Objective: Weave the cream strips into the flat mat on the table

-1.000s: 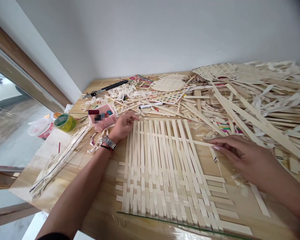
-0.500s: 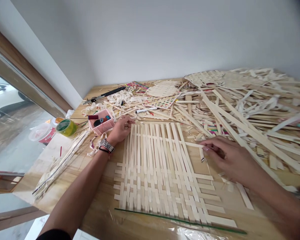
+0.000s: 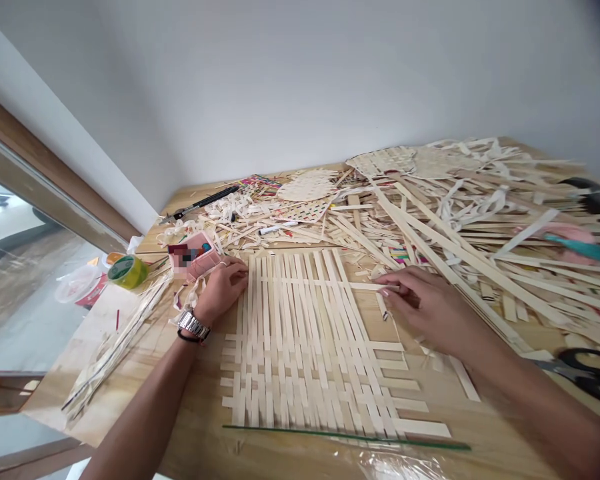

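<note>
A flat weave of pale bamboo strips (image 3: 300, 347) lies on the wooden table (image 3: 195, 427), with one loose crosswise strip (image 3: 365, 287) threaded through its upper part. My right hand (image 3: 420, 305) is at the weave's right side, its fingertips pinched on that strip's end. A short strip piece (image 3: 382, 307) lies just below those fingers. My left hand (image 3: 223, 290) rests on the weave's upper left corner, holding nothing, next to a pink box (image 3: 193, 259). A silver wristwatch (image 3: 193, 325) is on my left wrist.
Heaps of cut strips (image 3: 480, 227) and woven pieces (image 3: 307, 188) cover the table's far side. Near them lie a marker (image 3: 275, 229) and a craft knife (image 3: 200, 203). Green tape (image 3: 127, 272) stands at the left edge; black-handled scissors (image 3: 587, 373) lie at right.
My head has turned right, so the table slides left in the picture and scissors come into view. My left hand has moved closer to the weave's corner; my right stays at the strip's end.
</note>
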Tool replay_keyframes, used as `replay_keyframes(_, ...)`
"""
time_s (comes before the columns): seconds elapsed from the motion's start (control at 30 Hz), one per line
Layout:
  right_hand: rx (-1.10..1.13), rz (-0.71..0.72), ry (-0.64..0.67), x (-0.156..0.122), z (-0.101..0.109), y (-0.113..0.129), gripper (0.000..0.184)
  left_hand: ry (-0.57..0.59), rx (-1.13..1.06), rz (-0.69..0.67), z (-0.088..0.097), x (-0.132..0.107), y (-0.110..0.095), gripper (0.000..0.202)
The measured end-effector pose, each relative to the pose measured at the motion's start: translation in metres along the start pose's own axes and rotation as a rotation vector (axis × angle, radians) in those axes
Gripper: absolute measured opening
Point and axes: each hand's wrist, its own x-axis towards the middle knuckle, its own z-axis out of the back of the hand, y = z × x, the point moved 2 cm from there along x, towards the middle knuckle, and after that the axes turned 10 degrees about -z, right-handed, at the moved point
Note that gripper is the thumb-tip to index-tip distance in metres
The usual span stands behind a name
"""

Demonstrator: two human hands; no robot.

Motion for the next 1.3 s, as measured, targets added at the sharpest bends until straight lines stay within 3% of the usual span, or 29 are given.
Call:
replay_keyframes(0.13,-0.024,0.023,-0.022,-0.0006,-0.0005,-0.0024,0.017,0.026,-0.027,-0.070,0.0005,-0.0043,0.0009,0.014)
replay_keyframes(0.47,-0.092,0.081,-0.027,-0.0053,-0.0002,-0.0038,0.017,0.059,-0.092,-0.057,-0.0032,-0.0025,-0.0036,0.007)
replay_keyframes(0.57,-0.092,0.092,-0.027,-0.0063,-0.0001,-0.0021,0.017,0.018,-0.078,-0.054,-0.0021,-0.0039,-0.0019,0.022)
replay_keyframes(0.67,-0.102,0.106,-0.047,-0.0058,-0.0012,-0.0013,0.016,-0.007,0.073,-0.049,-0.0040,-0.0049,-0.0001,0.044)
replay_keyframes(0.73,-0.101,0.125,-0.047,-0.0055,-0.0020,-0.0011,0.015,0.008,0.130,-0.061,-0.0063,-0.0051,0.0003,0.049)
replay_keyframes(1.13,-0.103,0.115,-0.015,-0.0063,-0.0017,-0.0030,0.015,0.036,0.170,-0.017,-0.0082,-0.0064,0.0032,0.036)
replay_keyframes(1.3,-0.071,0.086,-0.007,-0.0058,-0.0018,-0.0026,0.016,-0.008,0.081,0.045,-0.0039,-0.0041,0.0015,0.029)
